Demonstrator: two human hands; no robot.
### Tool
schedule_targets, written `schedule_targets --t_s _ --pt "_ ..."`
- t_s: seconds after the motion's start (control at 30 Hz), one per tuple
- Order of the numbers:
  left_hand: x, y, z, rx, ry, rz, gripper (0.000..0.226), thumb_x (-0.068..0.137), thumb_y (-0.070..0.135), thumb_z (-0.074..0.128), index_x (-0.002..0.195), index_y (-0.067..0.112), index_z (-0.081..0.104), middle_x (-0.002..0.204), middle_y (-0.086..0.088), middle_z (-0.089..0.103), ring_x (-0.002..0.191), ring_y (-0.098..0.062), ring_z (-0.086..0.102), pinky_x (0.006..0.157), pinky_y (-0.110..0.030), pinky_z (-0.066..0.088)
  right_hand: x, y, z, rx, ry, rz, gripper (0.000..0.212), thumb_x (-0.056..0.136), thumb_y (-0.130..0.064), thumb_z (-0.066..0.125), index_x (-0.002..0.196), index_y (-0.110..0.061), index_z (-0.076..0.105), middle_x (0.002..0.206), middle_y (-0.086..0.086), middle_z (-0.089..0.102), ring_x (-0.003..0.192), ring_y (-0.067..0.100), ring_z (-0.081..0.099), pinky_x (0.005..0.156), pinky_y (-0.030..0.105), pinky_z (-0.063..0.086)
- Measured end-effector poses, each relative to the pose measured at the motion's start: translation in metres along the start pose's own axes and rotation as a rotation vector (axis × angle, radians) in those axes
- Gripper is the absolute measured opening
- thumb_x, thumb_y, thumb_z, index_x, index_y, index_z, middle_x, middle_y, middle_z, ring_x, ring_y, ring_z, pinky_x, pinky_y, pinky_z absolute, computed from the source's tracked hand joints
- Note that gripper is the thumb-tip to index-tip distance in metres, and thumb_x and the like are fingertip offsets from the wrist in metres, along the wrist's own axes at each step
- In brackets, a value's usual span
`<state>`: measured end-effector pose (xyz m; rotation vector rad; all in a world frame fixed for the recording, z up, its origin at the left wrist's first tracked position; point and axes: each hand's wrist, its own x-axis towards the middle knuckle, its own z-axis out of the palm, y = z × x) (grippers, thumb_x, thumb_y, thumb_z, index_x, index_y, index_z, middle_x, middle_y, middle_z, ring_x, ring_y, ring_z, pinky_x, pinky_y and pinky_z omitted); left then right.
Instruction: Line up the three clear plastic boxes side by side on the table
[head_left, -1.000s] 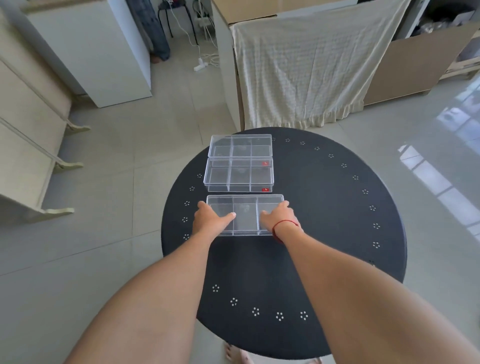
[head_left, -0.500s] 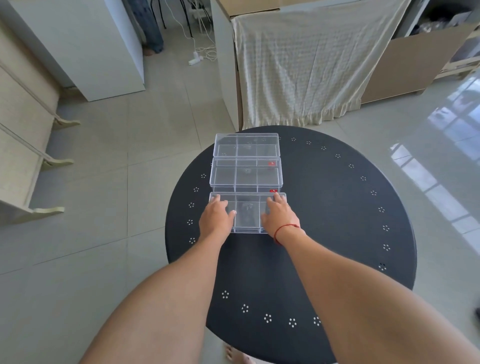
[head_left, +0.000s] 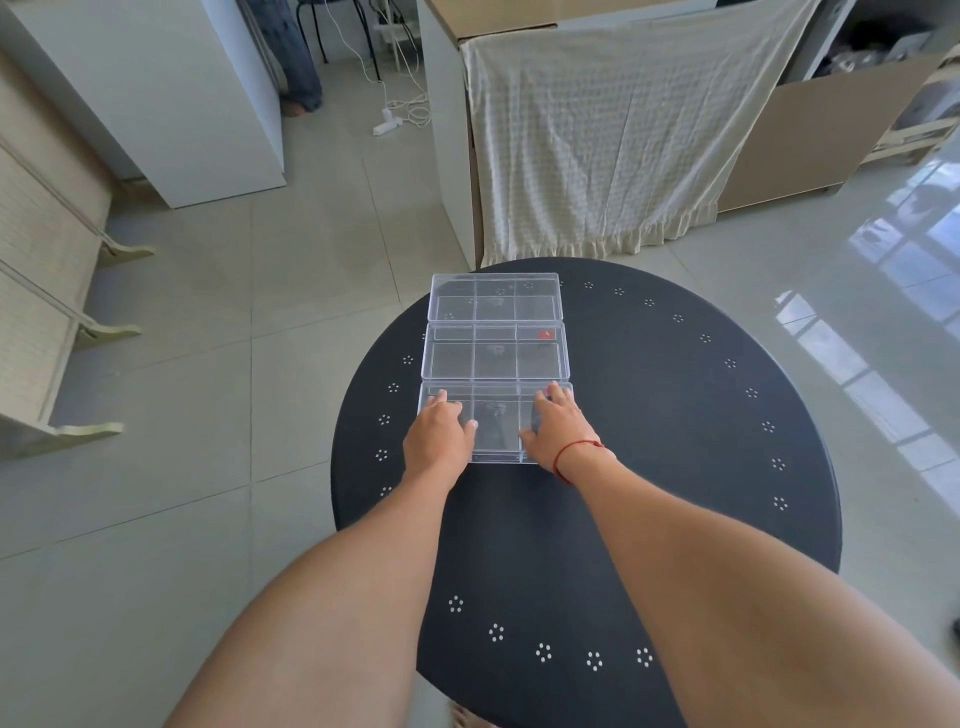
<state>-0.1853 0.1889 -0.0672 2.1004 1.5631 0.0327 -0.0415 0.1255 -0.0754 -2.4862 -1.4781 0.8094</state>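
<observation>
Toward the table's (head_left: 675, 467) far-left edge, the near box (head_left: 496, 423) had just slid up against the middle box (head_left: 493, 353); left hand (head_left: 439, 436) and right hand (head_left: 558, 431) lay flat, pressing its lid. Row looked basically done, far box (head_left: 493, 297) included.

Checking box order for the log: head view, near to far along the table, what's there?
Forearms → left hand and right hand, both flat on the nearest clear box → middle clear box → far clear box → far rim of the black table.
</observation>
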Motion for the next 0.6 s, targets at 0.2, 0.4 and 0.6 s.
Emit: schedule_targets --t_s 0.2,0.4,0.6 --pt "0.005 0.002 -0.001 -0.003 0.012 0.001 0.041 0.099 0.027 0.051 0.137 0.011 0.054 0.159 -0.002 0.030 0.144 -0.021 0.034 0.105 -0.037 0.042 0.005 -0.001 0.000 -0.014 -0.004 0.006 0.058 0.096 -0.028 0.051 0.147 -0.008 0.033 0.159 0.009 0.021 0.147 0.027 0.023 0.119 0.041 0.031" --pt "-0.001 0.012 -0.005 0.004 0.015 -0.041 0.043 0.098 0.031 0.052 0.135 0.009 0.054 0.158 -0.003 0.031 0.140 -0.023 0.040 0.103 -0.038 0.043 0.001 -0.001 -0.007 -0.031 -0.005 0.026 0.053 0.096 -0.029 0.048 0.143 -0.010 0.038 0.160 0.008 0.020 0.150 0.025 0.016 0.120 0.047 0.025" --pt "-0.013 0.057 -0.004 -0.050 0.061 -0.028 0.048 0.099 0.037 0.047 0.139 0.011 0.051 0.156 -0.007 0.035 0.139 -0.026 0.040 0.107 -0.040 0.039 -0.011 0.030 -0.038 -0.001 -0.013 0.030 0.058 0.098 -0.029 0.044 0.152 -0.015 0.028 0.164 0.007 0.010 0.153 0.025 0.006 0.122 0.049 0.014"
